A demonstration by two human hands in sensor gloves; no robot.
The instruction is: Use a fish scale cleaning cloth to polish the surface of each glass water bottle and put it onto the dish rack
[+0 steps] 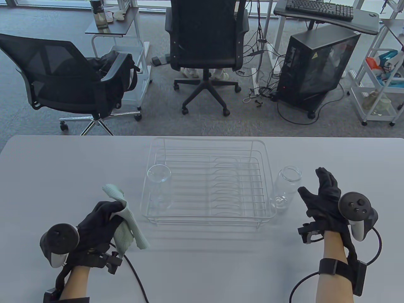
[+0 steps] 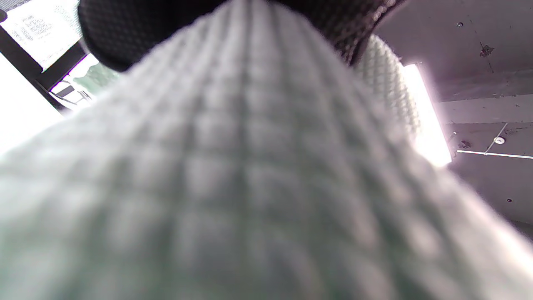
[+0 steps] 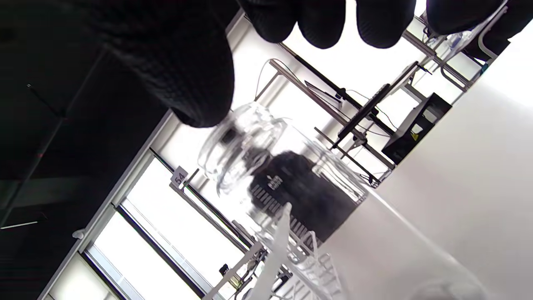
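One clear glass water bottle [image 1: 158, 187] already stands in the white wire dish rack [image 1: 208, 217], while the left hand [image 1: 94, 227] grips the pale green cloth [image 1: 127, 225] and the open-fingered right hand [image 1: 325, 199] nears the unpolished second glass bottle [image 1: 285, 187] beside the rack.

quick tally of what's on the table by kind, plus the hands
glass bottles: 2, one standing in the dish rack, one on the table right of it
dish rack: 1
cleaning cloth: 1, gripped by the left hand
gloved hands: 2, the right hand is open beside the outer bottle
total: 6
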